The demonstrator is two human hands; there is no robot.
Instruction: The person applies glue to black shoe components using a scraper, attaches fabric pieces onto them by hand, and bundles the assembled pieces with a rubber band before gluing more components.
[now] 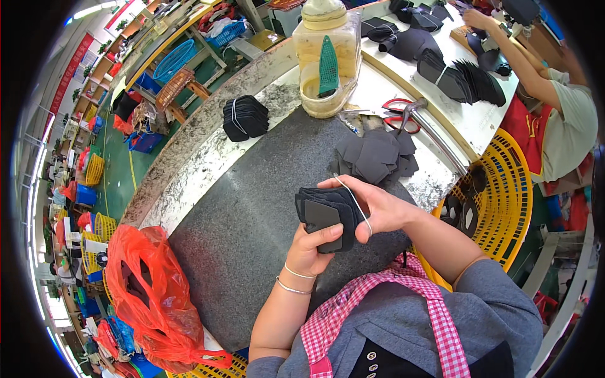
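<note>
A stack of black cut pieces (322,215) is gripped in my left hand (310,244), thumb across its front. My right hand (384,206) is at the stack's right side, with a white elastic band (355,203) stretched over its spread fingers. The band runs beside the stack, and I cannot tell whether it loops round it. Beyond my hands, a loose heap of black pieces (375,154) lies on the dark grey work mat (233,220). Farther left, a bundle of black pieces (244,118) is held together by a white band.
A cloudy plastic jug (324,60) with a green scraper stands at the back, near red-handled scissors (400,116). A red plastic bag (151,296) sits at the left edge, a yellow basket (513,189) at the right. A co-worker's arm (529,63) works at the white table.
</note>
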